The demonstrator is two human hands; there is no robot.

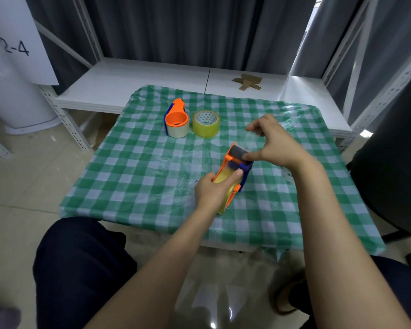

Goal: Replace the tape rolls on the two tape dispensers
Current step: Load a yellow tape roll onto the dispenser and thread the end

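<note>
- The table [133, 176] has a green and white checked cloth, and all the task things lie on it.
- The left hand [214, 188] is closed around the near dispenser [235, 172], which is orange and blue. The index finger lies stretched over the yellow tape roll [226, 200] that sits inside this dispenser.
- This dispenser is in the middle of the table, a little toward the right edge, and it is tilted with its front end pointing away from the person.
- The right hand [275, 143] is half open. Its thumb touches the grey roller [240, 151] at the front of the dispenser, and the index finger is raised and curved above it. Whether a tape end is pinched between them, I cannot tell.
- The second dispenser [176, 115], also orange with blue, stands near the far edge of the table, with a pale tape roll [178, 131] in it.
- A loose yellow roll [206, 124] lies flat just beside it on the right, close but apart.
- Behind the table there is a white shelf [133, 79] with a piece of cardboard [247, 81] on it.
</note>
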